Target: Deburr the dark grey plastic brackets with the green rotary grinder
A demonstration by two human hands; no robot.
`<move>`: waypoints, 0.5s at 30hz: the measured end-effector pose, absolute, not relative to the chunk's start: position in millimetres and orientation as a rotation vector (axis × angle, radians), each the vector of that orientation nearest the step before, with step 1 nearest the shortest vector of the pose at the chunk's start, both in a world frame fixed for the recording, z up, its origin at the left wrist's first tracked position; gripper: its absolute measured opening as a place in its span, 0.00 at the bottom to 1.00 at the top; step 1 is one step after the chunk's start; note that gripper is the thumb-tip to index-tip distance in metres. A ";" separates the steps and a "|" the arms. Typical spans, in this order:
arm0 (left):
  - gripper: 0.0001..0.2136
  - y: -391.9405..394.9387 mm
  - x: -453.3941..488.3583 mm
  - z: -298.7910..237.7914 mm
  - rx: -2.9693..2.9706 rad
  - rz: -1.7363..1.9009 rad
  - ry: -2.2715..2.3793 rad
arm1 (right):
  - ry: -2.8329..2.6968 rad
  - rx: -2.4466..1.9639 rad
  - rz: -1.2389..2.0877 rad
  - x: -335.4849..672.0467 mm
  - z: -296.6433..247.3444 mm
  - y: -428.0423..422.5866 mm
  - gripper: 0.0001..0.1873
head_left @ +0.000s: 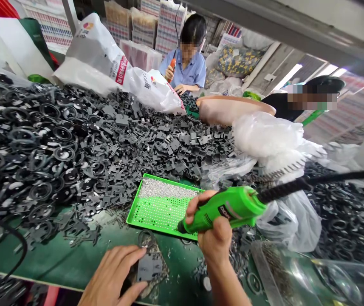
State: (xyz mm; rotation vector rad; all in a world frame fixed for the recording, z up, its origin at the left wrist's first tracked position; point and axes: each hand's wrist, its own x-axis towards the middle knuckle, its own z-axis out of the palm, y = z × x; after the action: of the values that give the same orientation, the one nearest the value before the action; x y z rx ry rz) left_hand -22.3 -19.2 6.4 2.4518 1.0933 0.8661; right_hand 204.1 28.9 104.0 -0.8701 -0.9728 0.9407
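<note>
Hands reach in from the bottom edge of the head camera's view, two in all, over a green work mat [57,253]. The left hand [111,272] has its fingers [127,255] together and its thumb [134,291] spread apart, either side of the edge of a flat dark square part [149,267]; whether it grips the part cannot be told. One black ring [145,238] lies just above that part. The right hand [212,231] has its fingers [201,199] clamped around a bright green rotary tool [226,212], and a black cord [312,182] runs from the tool toward the right edge.

Just beyond and partly behind the tool lies one green perforated tray [162,221], its far end covered with small silver pieces [165,189]. To the lower right sits a clear plastic box [283,272]. Past the tray spread two heaps, too many to count: black rings [32,157] on the left and black square parts [143,136] in the middle.

White plastic bags [264,136] and a printed white sack [118,63] partly block the view beyond. Farther off are one tan basin [232,108], two co-workers, one in a blue shirt [188,68] holding an orange tool [171,68], the other in a dark top [283,104], and stacked cartons [169,25].
</note>
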 end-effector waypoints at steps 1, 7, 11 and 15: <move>0.19 -19.3 -22.3 6.0 2.452 0.870 1.095 | -0.958 -0.863 0.875 202.2 101.6 28.9 0.23; 0.18 -21.2 -19.7 0.4 2.460 0.904 1.060 | -0.883 -0.880 0.706 191.6 101.9 33.0 0.30; 0.15 -27.3 -13.4 -4.9 2.433 0.915 1.106 | -0.869 -0.879 0.720 188.9 97.7 34.6 0.29; 0.16 -32.3 -7.5 -7.3 2.408 0.948 1.160 | -0.899 -0.846 0.720 187.6 92.2 34.5 0.27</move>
State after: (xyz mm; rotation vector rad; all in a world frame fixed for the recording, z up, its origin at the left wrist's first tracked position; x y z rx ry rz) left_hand -7.5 -32.3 -7.3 2.4081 1.1596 0.9479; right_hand 187.6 34.5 92.2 -0.8460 -0.8989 0.7198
